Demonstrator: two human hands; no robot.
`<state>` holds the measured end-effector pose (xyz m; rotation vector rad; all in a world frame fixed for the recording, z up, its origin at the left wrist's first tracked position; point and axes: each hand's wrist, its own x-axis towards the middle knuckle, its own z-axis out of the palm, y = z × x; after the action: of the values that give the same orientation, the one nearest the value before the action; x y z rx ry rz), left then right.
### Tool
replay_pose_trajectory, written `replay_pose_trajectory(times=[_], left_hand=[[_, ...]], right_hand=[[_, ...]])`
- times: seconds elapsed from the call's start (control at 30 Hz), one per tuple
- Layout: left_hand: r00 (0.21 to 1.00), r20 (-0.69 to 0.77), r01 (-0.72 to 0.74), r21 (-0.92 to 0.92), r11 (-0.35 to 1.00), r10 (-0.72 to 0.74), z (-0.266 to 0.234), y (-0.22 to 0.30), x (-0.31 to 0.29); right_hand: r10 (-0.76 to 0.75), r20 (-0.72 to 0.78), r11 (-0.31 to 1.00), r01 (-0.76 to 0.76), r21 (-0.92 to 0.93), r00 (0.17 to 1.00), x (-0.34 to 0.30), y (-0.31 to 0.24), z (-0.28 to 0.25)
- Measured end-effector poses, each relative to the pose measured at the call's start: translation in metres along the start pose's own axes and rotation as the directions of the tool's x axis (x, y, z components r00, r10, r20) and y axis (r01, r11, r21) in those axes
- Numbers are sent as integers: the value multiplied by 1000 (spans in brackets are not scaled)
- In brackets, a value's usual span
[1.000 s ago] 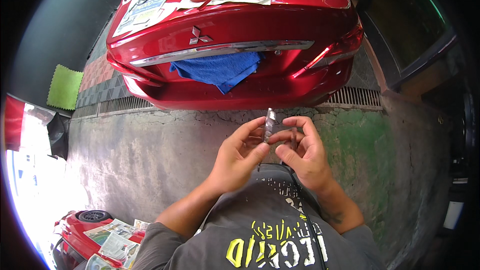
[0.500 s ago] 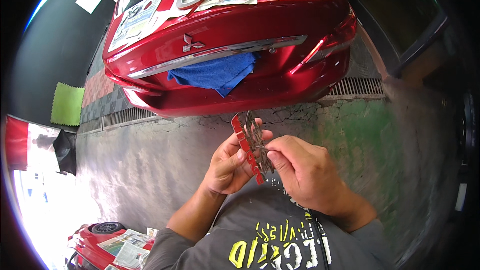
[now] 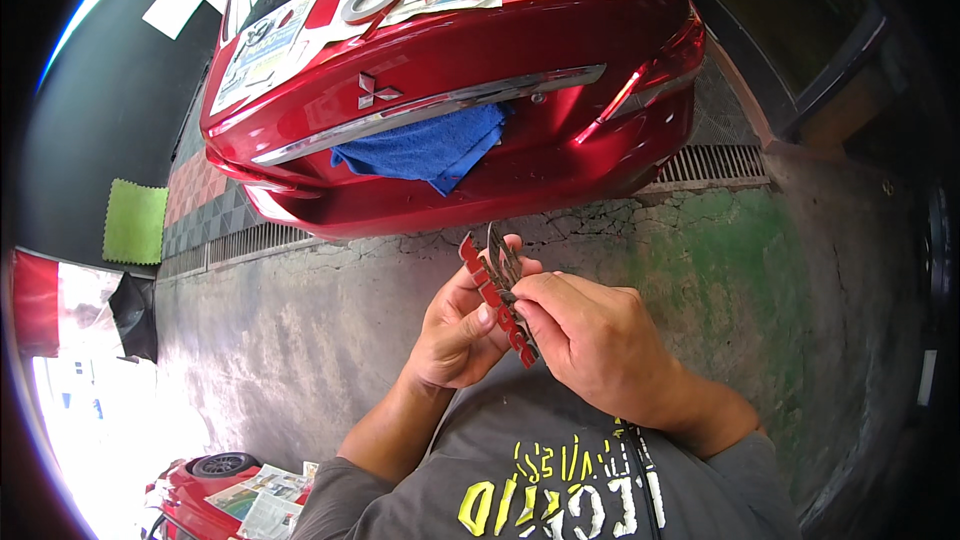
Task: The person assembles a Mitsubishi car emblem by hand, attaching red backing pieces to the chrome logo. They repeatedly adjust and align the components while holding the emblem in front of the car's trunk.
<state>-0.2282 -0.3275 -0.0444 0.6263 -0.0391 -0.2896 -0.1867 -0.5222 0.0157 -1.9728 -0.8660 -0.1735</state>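
Green foam mat (image 3: pixel 134 221), one, lies at the far left on the tiled floor beside the wall. Just right of it, one long metal drain grate (image 3: pixel 240 243) runs along the floor, passes under the car and shows again at the right.

One red car (image 3: pixel 450 80), rear end toward the person. On its boot lid: sheets of newspaper (image 3: pixel 265 50) taped flat, at least two, and one roll of masking tape (image 3: pixel 372 0) lying on them. One blue cloth (image 3: pixel 425 145) hangs from under the chrome trim strip (image 3: pixel 430 108) and down over the bumper.

Lower left corner: a second red car body (image 3: pixel 195 490), partly seen, with one wheel and more newspaper on it.

Centre, above cracked concrete floor (image 3: pixel 300 340): left hand (image 3: pixel 455 335), fingers curled, thumb pressed against the near side of one red lettered emblem strip (image 3: pixel 495 302), gripping it. The strip stands tilted, upper end to the left, lower end toward the person, between both hands in front of the chest. A thin chrome piece (image 3: pixel 503 258) sticks up behind it; one or more, cannot tell.

Right hand (image 3: pixel 595 340), clenched round the lower end of the same strip, fingertips pinching it, touching the left hand's fingers.

Right: green-stained patch of floor (image 3: pixel 740 270).
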Motion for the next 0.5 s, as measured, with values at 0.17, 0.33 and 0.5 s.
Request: replay_pose_trajectory(times=[0.17, 0.33, 0.5], left_hand=[[1000, 4, -2, 2, 1000, 2, 1, 1, 1], [1000, 4, 1, 11, 1000, -2, 0, 2, 1], [1000, 1, 4, 18, 1000, -4, 0, 2, 1]], right_hand=[[-5, -7, 1000, 5, -6, 1000, 1, 0, 0], [4, -3, 1000, -4, 0, 1000, 1, 0, 0], [2, -7, 1000, -2, 0, 1000, 2, 0, 0]])
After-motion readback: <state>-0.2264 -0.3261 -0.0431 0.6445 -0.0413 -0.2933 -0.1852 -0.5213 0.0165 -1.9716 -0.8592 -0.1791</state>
